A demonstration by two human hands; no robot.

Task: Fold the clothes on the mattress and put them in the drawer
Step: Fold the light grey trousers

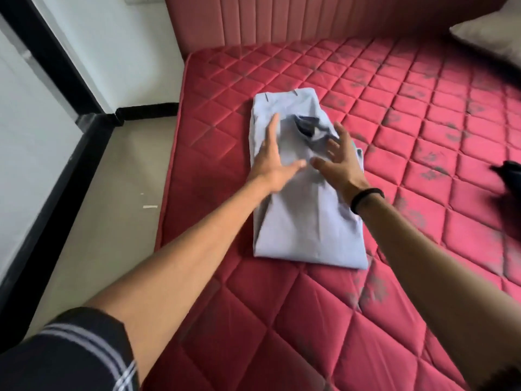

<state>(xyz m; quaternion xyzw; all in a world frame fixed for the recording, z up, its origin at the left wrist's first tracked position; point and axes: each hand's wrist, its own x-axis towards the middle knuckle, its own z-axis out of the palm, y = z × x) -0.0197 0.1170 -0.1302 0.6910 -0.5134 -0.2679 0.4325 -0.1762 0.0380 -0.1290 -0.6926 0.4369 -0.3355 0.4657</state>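
Observation:
A light blue shirt (304, 215) lies folded into a long rectangle on the red quilted mattress (423, 114), its dark-lined collar near the far end. My left hand (272, 159) lies flat on the shirt's left side with straight fingers pointing away from me. My right hand (339, 156) is spread over the shirt's right side beside the collar, fingers straight; whether it touches the cloth is unclear. A black band sits on my right wrist. No drawer is in view.
A dark garment (507, 170) pokes in at the mattress's right edge. A grey pillow (490, 35) rests at the far right corner against the padded red headboard (310, 18). Left of the bed is beige floor (112, 193) and a white wall with black trim.

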